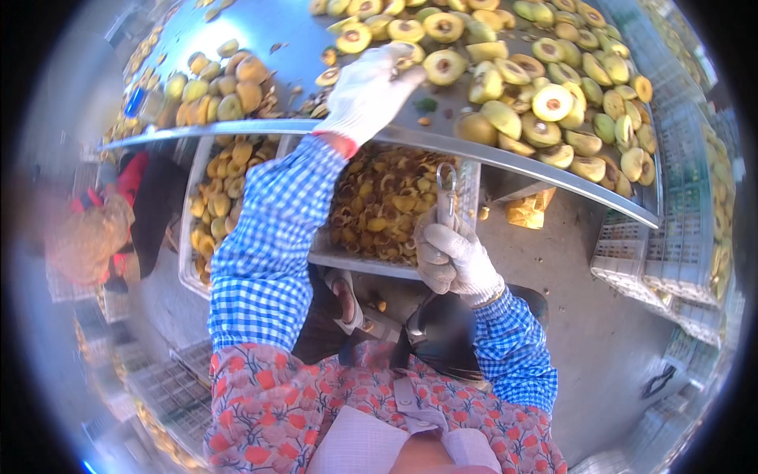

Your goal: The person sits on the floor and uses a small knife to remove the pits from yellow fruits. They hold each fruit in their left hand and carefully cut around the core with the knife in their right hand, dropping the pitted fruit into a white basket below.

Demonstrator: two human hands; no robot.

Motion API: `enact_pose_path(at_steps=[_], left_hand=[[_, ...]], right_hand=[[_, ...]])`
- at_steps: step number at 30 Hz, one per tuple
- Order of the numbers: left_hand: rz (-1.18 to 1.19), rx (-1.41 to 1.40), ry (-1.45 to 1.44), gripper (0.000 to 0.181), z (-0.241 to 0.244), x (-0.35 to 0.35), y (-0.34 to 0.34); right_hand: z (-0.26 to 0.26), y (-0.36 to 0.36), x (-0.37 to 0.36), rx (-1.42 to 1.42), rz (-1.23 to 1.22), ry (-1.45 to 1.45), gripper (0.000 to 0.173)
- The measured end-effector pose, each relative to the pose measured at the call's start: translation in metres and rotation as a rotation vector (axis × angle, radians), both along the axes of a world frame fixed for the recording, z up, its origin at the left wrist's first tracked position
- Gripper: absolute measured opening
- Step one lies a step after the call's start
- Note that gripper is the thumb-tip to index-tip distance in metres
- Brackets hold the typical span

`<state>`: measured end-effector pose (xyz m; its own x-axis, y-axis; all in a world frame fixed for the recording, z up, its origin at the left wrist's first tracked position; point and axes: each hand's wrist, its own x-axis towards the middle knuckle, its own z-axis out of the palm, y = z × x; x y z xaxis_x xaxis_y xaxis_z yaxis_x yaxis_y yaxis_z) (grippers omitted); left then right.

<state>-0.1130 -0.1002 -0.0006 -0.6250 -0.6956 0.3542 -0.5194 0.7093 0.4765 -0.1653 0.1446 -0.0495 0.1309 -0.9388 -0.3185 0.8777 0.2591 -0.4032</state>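
Observation:
My left hand (370, 89), in a white knit glove, reaches over a metal table (296, 26) beside halved yellow-green fruits (444, 67) with brown cores. Its fingertips are at the edge of the fruit pile; whether they grip a piece I cannot tell. In front of me, below the table's edge, my gloved right hand (453, 252) is closed around the handle of a looped metal coring tool (446, 178), its loop pointing away from me. Behind the tool is a plastic crate of brownish fruit scraps (385, 204).
Another crate (198, 275) holds fruit pieces at the left. More fruits (222, 89) are heaped on the table's left part, near a blue-capped clear container (145, 105). A person (98, 228) is at the far left. Stacked crates (678, 237) stand right, and a yellow bag (529, 209) lies under the table.

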Motion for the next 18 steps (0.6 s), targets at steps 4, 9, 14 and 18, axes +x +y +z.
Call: enact_pose_path(at_steps=[4, 9, 14, 18], left_hand=[[-0.034, -0.320, -0.341, 0.049, -0.013, -0.076, -0.027], [-0.239, -0.118, -0.446, 0.045, -0.009, -0.091, -0.033], [-0.233, 0.338, -0.029, 0.053, 0.007, -0.062, 0.011], [-0.430, 1.170, 0.613, 0.045, 0.009, -0.009, 0.039]], right_hand=[[0.001, 0.008, -0.016, -0.034, -0.093, -0.031, 0.006], [0.005, 0.008, -0.026, -0.031, -0.140, 0.053, 0.008], [0.011, -0.004, -0.023, -0.022, -0.239, 0.092, 0.010], [0.021, -0.012, -0.012, -0.019, -0.267, 0.338, 0.012]])
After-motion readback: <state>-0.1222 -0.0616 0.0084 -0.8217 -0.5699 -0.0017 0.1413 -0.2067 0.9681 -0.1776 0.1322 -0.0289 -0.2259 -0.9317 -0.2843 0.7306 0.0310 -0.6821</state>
